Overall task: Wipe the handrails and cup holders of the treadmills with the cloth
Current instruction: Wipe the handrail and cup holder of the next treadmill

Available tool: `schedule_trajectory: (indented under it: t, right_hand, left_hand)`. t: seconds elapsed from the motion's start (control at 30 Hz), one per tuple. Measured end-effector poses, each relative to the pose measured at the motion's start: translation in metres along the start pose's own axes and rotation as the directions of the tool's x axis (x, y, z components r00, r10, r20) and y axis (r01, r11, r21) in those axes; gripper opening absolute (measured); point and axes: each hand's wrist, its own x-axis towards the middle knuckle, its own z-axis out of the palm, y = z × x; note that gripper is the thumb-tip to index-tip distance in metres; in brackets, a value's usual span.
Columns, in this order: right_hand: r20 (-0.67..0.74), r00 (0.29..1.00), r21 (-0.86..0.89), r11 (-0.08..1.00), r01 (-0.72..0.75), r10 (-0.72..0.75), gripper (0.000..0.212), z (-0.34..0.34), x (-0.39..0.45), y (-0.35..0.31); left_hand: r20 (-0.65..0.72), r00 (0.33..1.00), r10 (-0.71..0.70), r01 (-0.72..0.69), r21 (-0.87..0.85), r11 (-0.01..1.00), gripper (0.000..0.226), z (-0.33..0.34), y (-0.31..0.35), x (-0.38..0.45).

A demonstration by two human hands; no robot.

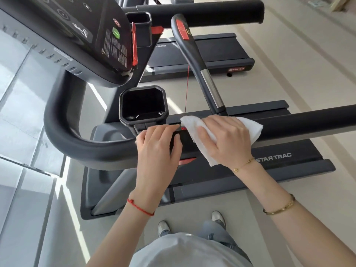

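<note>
White terry cloth (221,135) is draped over the near handrail (308,122) of the closest treadmill (279,162), and the person's right hand (225,139) lies flat on top of it, fingers spread and pressing the fabric down onto the dark padded bar rather than gripping it. One corner of the cloth pokes out toward the cup holder (143,106), another hangs below the wrist. The left hand (159,147) sits just beside the cloth, slack and unclenched, its fingertips (165,128) resting on the black housing where the handrail meets the curved front bar (77,147); it holds nothing. The cup holder is directly beyond that hand, a deep, black, square-mouthed pocket.

A thin gold chain (243,165) circles the right wrist, a gold bangle (279,208) sits further up that forearm, and a red cord bracelet (140,207) is tied round the left wrist. A slim centre grip (204,74) with a steel band slants up from the rail toward the console (67,31), which is tilted overhead at upper left. A second treadmill (202,53) stands further off, its own handrail (202,10) running parallel. Grey-white shoes (217,218) stand on the pale floor (308,74) beside the deck.
</note>
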Motion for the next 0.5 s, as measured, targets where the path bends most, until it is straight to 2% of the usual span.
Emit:
schedule_trajectory:
  t: [0.27, 0.4, 0.5]
  right_hand:
    - [-0.022, 0.999, -0.002, 0.999, 0.049, -0.049, 0.033, -0.031, -0.016, 0.090]
    - [0.101, 0.992, -0.050, 0.997, -0.066, 0.070, 0.039, -0.062, -0.021, 0.160]
    - [0.232, 0.965, -0.081, 0.991, -0.109, 0.125, 0.042, -0.066, -0.012, 0.178]
  left_hand:
    - [-0.029, 0.998, -0.055, 0.058, 0.098, 0.993, 0.023, 0.053, 0.061, 0.014]
    - [-0.037, 0.996, -0.085, 0.089, 0.119, 0.989, 0.025, 0.083, 0.101, 0.021]
    - [-0.042, 0.994, -0.105, 0.110, 0.141, 0.984, 0.025, 0.102, 0.128, 0.024]
